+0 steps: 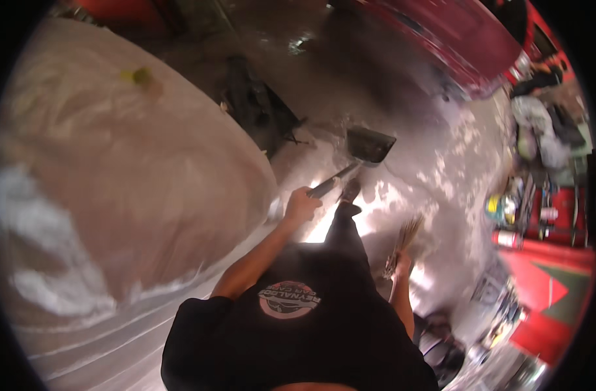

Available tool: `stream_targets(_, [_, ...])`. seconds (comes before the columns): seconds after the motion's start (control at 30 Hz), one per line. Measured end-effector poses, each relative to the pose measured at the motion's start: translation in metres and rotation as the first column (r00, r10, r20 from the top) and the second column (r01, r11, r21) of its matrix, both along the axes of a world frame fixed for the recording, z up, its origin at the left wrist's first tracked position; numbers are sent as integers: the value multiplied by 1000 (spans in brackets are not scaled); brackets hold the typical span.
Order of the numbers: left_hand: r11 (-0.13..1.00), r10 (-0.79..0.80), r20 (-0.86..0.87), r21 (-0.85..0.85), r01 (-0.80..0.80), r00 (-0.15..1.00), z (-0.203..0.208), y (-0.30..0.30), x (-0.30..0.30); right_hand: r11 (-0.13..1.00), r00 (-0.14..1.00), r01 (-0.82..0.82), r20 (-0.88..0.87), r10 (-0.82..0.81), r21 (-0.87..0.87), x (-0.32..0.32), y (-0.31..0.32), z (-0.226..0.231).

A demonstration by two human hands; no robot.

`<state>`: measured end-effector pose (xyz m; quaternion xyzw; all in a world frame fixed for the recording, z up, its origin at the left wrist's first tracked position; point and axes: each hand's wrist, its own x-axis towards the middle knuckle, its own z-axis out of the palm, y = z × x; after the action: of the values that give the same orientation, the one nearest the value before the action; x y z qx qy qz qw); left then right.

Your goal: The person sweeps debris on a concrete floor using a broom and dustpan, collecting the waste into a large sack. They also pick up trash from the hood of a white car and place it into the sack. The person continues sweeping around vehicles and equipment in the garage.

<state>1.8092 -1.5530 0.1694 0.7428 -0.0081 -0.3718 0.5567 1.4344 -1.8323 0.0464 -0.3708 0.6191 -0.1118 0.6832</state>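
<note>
Directions are read from the dark shirt [229, 339], with straight ahead as twelve. At two o'clock, the right hand [403, 262] is curled around a short hand broom [409, 233], its straw-coloured bristles rough and fanned toward one o'clock. At twelve, the left hand [302, 206] wraps its fingers around the grip of a dustpan [371, 144]. The long, dark handle looks scuffed; the blackish, boxy scoop lies farther out at one o'clock, beyond a dark shoe [351, 189]. Whether it touches the pale-blotched floor [464, 150], I cannot tell. A draped bulk [141, 176] fills ten o'clock; a red car [458, 39] stands farthest, at one.
</note>
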Motion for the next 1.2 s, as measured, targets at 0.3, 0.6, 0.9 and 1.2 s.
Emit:
stream_targets(0.3, [961, 269, -22, 78, -266, 963, 2, -180, 172, 895, 892, -445, -99, 441, -16, 253, -276, -14])
stream_targets(0.6, [856, 490, 78, 143, -496, 868, 36, -256, 349, 681, 681, -725, 43, 731, -104, 591, -378, 40])
stream_targets(0.9, [787, 596, 37, 175, -592, 802, -39, -304, 596, 565, 555, -820, 113, 824, -90, 883, -429, 18])
stream_targets(1.2, [798, 512, 178, 262, -542, 840, -32, -298, 862, 519, 505, -837, 124, 855, -171, 1177, -415, 74])
